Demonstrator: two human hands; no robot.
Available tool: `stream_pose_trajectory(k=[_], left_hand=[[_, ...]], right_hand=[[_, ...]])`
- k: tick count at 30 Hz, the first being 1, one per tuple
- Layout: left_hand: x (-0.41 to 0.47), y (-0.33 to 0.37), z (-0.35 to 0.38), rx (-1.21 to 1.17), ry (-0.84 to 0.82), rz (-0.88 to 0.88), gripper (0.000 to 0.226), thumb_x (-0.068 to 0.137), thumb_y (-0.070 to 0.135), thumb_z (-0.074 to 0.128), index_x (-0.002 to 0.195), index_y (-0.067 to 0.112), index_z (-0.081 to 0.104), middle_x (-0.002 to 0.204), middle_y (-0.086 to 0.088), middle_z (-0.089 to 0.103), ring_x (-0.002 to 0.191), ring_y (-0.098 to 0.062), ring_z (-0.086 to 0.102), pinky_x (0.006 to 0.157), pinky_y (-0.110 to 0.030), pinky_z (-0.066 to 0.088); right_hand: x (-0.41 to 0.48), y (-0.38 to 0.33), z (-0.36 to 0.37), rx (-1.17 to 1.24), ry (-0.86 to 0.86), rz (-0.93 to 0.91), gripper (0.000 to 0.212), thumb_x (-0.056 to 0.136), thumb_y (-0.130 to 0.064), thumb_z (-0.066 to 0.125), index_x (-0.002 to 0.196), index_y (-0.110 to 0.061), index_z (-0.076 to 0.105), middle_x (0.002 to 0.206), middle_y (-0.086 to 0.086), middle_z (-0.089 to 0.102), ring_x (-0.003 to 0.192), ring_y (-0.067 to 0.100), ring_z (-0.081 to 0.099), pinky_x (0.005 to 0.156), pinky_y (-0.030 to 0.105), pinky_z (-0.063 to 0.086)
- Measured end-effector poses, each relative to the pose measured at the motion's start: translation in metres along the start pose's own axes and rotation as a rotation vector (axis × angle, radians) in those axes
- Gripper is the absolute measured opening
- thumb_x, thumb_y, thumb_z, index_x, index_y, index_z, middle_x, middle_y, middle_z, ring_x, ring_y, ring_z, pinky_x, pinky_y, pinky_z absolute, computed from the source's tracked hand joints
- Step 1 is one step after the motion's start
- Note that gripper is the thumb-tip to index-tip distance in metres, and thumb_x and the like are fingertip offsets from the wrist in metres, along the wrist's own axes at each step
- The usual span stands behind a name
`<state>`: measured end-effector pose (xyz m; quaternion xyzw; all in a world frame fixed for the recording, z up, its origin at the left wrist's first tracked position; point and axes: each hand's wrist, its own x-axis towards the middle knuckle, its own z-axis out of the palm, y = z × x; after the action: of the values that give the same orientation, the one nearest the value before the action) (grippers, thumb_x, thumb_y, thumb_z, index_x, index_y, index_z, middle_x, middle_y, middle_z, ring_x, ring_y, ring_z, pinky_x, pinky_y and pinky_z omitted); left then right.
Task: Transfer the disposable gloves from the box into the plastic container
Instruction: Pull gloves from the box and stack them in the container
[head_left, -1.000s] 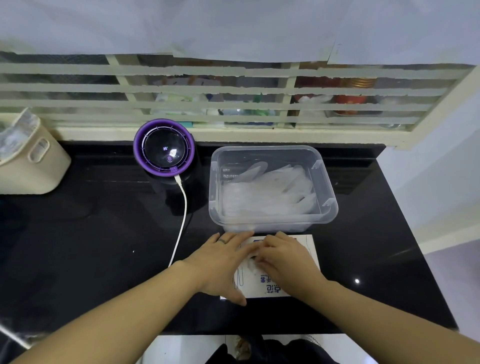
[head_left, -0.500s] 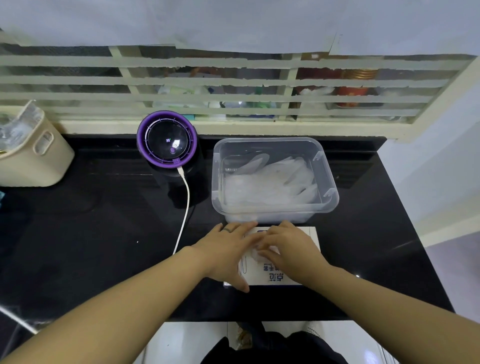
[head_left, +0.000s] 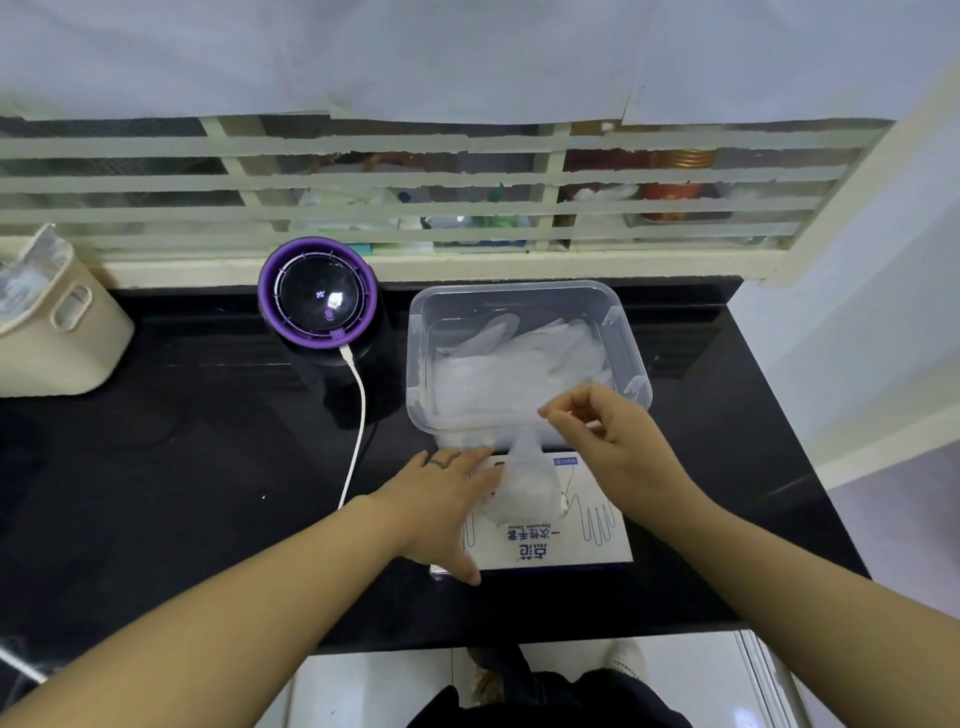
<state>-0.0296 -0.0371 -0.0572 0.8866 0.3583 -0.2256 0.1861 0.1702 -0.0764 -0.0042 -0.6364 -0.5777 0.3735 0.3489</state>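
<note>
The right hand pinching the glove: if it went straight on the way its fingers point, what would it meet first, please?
Probably the near rim of the plastic container: the right hand, pinching a glove, points forward-left at it. Depth is unclear; held higher, it would reach the pile of gloves inside instead.

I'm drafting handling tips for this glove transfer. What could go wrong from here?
1. The right hand pinches the glove by one thin edge; it may slip free, or drag further gloves out of the box.
2. The glove's lower end sits at the box, so it may catch on the plastic container's near rim and drape outside.
3. The left hand presses only the box's left side; the box might shift.
</note>
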Motion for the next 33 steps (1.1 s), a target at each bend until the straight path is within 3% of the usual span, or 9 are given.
stream_pose_trajectory(k=[5,8,12,17,20,23,26,30,33], left_hand=[[-0.001,0.0,0.001,0.007,0.004,0.001,0.112,0.069,0.063,0.071,0.151,0.022,0.007,0.161,0.0,-0.011,0.147,-0.026,0.002,0.12,-0.046,0.009],[-0.003,0.001,0.002,0.008,0.034,0.014,0.102,0.069,0.063,0.071,0.147,0.024,0.019,0.16,-0.001,-0.001,0.146,-0.027,0.006,0.119,-0.045,0.012],[-0.002,0.004,0.005,-0.059,0.066,0.036,0.098,0.062,0.064,0.074,0.142,0.025,0.033,0.146,-0.001,0.027,0.138,-0.024,0.021,0.116,-0.042,0.023],[-0.003,0.009,0.0,-0.121,0.035,-0.012,0.058,0.067,0.057,0.077,0.107,0.021,0.056,0.093,0.008,0.052,0.09,-0.012,0.047,0.074,-0.015,0.04],[-0.004,0.005,0.001,-0.067,0.004,-0.005,0.092,0.065,0.059,0.075,0.142,0.041,0.029,0.136,0.001,0.038,0.124,-0.024,0.035,0.11,-0.039,0.029],[-0.013,0.008,-0.012,-0.082,-0.017,0.015,0.105,0.068,0.06,0.074,0.149,0.046,0.009,0.159,0.004,0.002,0.146,-0.024,0.01,0.12,-0.048,0.008],[-0.03,0.005,-0.041,-0.309,-0.009,-0.007,0.089,0.072,0.06,0.073,0.146,0.039,0.03,0.155,0.014,0.021,0.142,-0.01,0.025,0.116,-0.032,0.024],[-0.06,-0.017,-0.106,-0.633,0.205,-0.078,0.055,0.067,0.065,0.069,0.115,0.038,0.063,0.112,0.022,0.065,0.102,0.008,0.06,0.099,-0.024,0.046],[-0.069,-0.025,-0.137,-1.074,0.366,0.025,0.063,0.058,0.077,0.069,0.099,0.03,0.074,0.106,0.009,0.072,0.103,-0.005,0.066,0.1,-0.032,0.048]], right_hand=[[-0.014,0.026,-0.004,-0.4,-0.233,0.064,0.045,0.078,-0.048,0.068,0.119,-0.033,0.056,0.106,-0.02,0.052,0.088,0.0,0.051,0.078,0.016,0.044],[-0.021,0.045,0.017,-0.549,-0.228,-0.024,0.024,0.088,-0.041,0.06,0.102,-0.024,0.069,0.1,-0.015,0.058,0.09,0.007,0.05,0.079,0.027,0.045],[-0.013,0.04,0.038,-0.372,-0.081,-0.172,0.024,0.09,-0.027,0.058,0.08,-0.01,0.07,0.078,-0.005,0.061,0.075,0.013,0.05,0.067,0.032,0.043],[0.001,-0.015,0.046,-0.257,-0.072,-0.338,0.03,0.088,-0.03,0.055,0.073,-0.006,0.063,0.071,-0.003,0.058,0.066,0.011,0.05,0.064,0.034,0.046],[0.014,-0.05,0.021,-0.103,0.05,-0.319,0.019,0.09,-0.018,0.061,0.076,-0.005,0.067,0.069,0.001,0.063,0.064,0.015,0.054,0.064,0.031,0.047],[0.026,-0.075,-0.017,-0.035,0.095,-0.243,0.011,0.093,-0.02,0.057,0.089,-0.023,0.066,0.076,-0.012,0.063,0.07,-0.002,0.059,0.068,0.014,0.05],[0.039,-0.086,-0.048,-0.217,0.065,-0.201,0.015,0.093,-0.025,0.055,0.089,-0.019,0.067,0.082,0.002,0.066,0.076,0.011,0.06,0.075,0.019,0.049],[0.044,-0.096,-0.064,-0.515,-0.025,-0.246,0.028,0.095,-0.028,0.05,0.094,-0.007,0.069,0.089,0.01,0.066,0.08,0.023,0.058,0.081,0.034,0.051],[0.041,-0.105,-0.061,-0.666,-0.058,-0.348,0.029,0.096,-0.029,0.048,0.098,-0.009,0.069,0.092,0.005,0.064,0.081,0.018,0.056,0.084,0.033,0.049]])
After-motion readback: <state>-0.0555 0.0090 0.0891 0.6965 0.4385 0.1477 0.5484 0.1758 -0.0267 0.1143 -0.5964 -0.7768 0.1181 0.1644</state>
